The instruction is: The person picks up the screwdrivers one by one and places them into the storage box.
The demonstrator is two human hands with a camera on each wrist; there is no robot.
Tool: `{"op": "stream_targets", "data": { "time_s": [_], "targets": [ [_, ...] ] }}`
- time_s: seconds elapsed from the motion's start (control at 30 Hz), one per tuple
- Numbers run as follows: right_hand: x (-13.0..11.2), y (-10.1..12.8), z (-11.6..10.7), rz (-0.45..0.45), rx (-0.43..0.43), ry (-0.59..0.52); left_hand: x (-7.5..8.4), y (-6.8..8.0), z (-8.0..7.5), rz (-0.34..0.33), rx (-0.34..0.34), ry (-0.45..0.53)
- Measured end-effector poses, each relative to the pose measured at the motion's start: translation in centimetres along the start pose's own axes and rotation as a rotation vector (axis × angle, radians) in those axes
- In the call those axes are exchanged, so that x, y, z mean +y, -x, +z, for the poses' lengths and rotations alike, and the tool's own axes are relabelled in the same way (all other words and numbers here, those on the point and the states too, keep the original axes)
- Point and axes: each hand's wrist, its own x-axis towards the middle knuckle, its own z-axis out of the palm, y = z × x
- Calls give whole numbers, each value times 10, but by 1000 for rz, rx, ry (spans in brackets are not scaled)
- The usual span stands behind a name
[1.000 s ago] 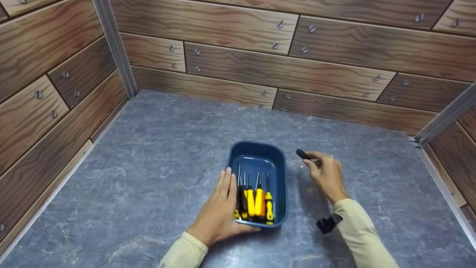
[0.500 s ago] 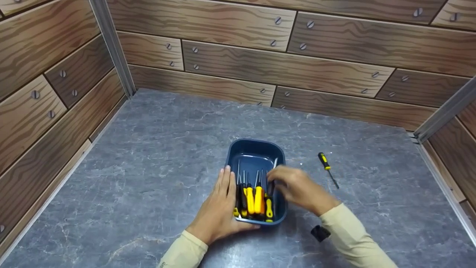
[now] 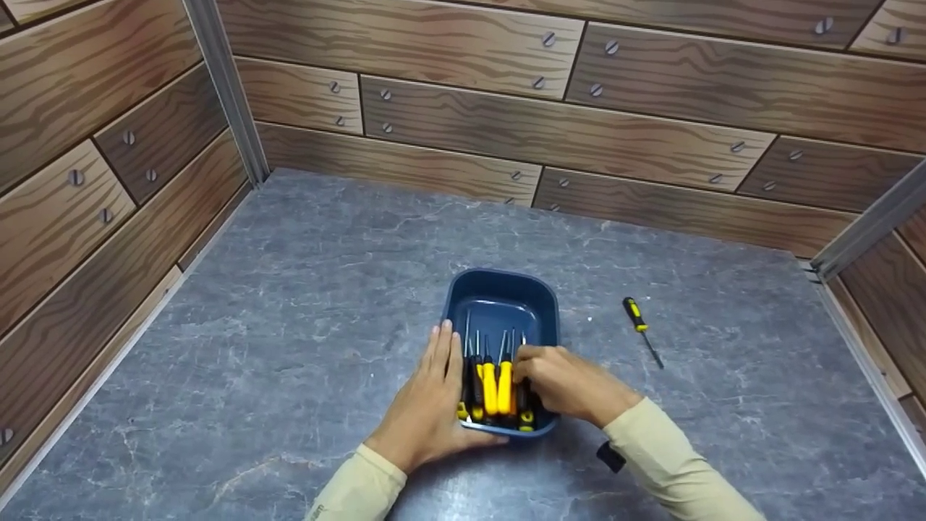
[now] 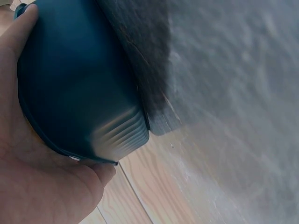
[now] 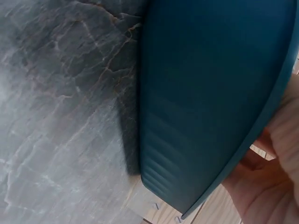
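In the head view, a dark blue plastic bin (image 3: 500,295) stands on the tabletop with several yellow, black and orange screwdrivers (image 3: 490,387) lying side by side in it, blades pointing away. My left hand (image 3: 418,411) rests along its near left corner, fingers straight on the left side and thumb across the near end. The curled fingers of my right hand (image 3: 571,378) reach over the right rim and pinch a black-handled screwdriver (image 3: 523,394), low among the others. Both wrist views show the bin's outer walls (image 4: 74,70) (image 5: 201,93); the right fingertips are hidden there.
One black and yellow screwdriver (image 3: 634,314) lies on the marbled grey table (image 3: 347,289), right of the bin. Wood-patterned walls (image 3: 448,108) with metal corner posts (image 3: 228,94) enclose the table at the back and sides.
My right hand has brought the black-handled screwdriver leftward from beside the bin and lowered it inside. The screwdriver on the table has come into view. My left hand has stayed at the bin's corner.
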Motion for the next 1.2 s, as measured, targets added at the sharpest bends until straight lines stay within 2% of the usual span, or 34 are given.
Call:
{"op": "stream_targets", "data": {
  "time_s": [0.33, 0.63, 0.73, 0.83, 0.97, 1.1, 1.2],
  "targets": [
    [0, 0, 1, 3, -2, -1, 1, 0, -1, 0, -4, 8],
    [-1, 0, -1, 3, -3, -19, 0, 0, 0, 13, 27, 10],
    [-2, 2, -5, -1, 31, -45, 0, 0, 0, 6, 20, 13],
    [2, 4, -10, -4, 130, -84, 1, 0, -1, -2, 13, 19],
    [17, 10, -15, 65, 365, -69, 0, 0, 0, 4, 22, 12],
    [43, 19, -15, 259, 612, -19, 0, 0, 0, 6, 27, 12],
    [67, 29, -12, 471, 730, -4, 1, 0, 1, 1, 18, 17]
  ]
}}
